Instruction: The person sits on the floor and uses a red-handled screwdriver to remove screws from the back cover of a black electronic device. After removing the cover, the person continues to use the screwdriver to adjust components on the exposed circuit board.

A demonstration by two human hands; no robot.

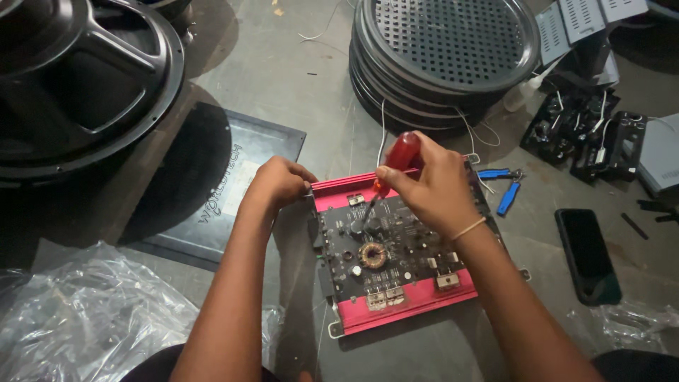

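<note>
A red metal chassis (417, 301) lies on the grey floor in front of me, with a black circuit board (382, 251) inside carrying a copper coil and several small parts. My right hand (435, 187) grips a screwdriver with a red translucent handle (402, 155); its tip points down onto the board's far left area. My left hand (279, 182) is closed over the chassis's far left corner, holding it steady.
A stack of round perforated speaker grilles (445, 49) stands beyond the chassis. A big black speaker frame (78, 78) is at far left, a flat black panel (219, 187) beside it. Blue-handled pliers (506, 185), a dark phone (588, 255), black electronic parts (587, 134) and crumpled plastic wrap (92, 318) lie around.
</note>
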